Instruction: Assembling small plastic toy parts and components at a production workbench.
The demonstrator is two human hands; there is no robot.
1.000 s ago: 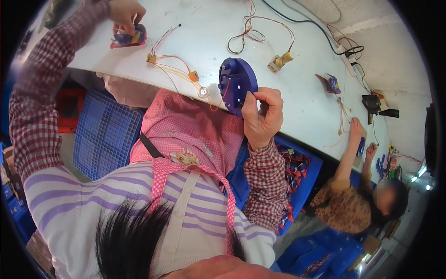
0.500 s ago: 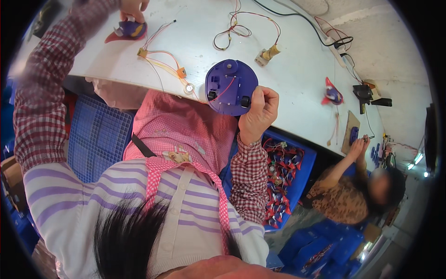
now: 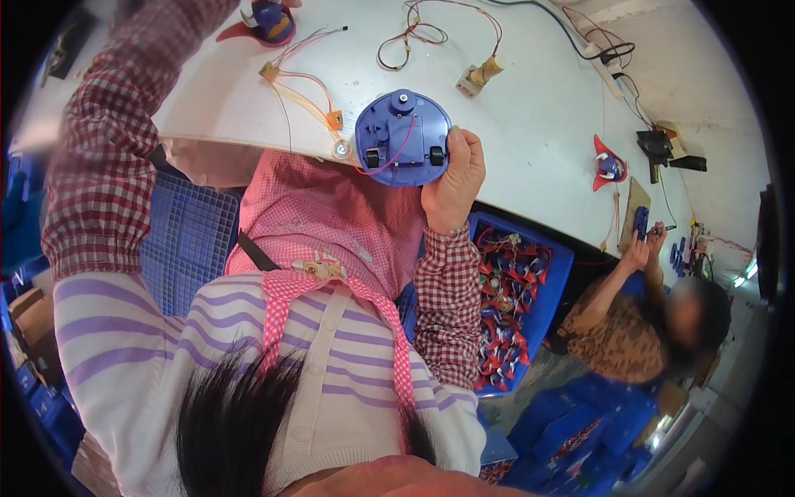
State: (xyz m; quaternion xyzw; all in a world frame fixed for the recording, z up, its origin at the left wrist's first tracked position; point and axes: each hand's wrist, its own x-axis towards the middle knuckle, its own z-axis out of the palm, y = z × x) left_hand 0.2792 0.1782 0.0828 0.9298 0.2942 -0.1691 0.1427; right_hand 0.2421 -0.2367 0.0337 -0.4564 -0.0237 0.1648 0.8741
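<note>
My right hand (image 3: 458, 178) pinches the right rim of a round blue plastic toy base (image 3: 431, 137) between thumb and fingers, over the table's near edge. Two small black wheels, a round knob and a flat cover show on its upturned face. A thin red wire crosses it, and a small round metal-looking disc (image 3: 342, 149) lies just left of it. My left forearm (image 3: 116, 141) reaches up to the far left, where only a sliver of skin shows at the top edge beside a blue and red horned toy shell (image 3: 272, 23). That hand's fingers are out of frame.
Wired orange connectors (image 3: 334, 120) and a yellowish plug (image 3: 480, 76) lie on the white table (image 3: 530, 149). Another horned shell (image 3: 609, 163) stands at right. A blue crate (image 3: 556, 286) of similar parts sits below. A co-worker (image 3: 629, 331) handles a blue part at far right.
The view has shifted, so my left hand has nearly left the top edge with the horned shell beside it. The toy base in my right hand has turned slightly and sits a little higher.
</note>
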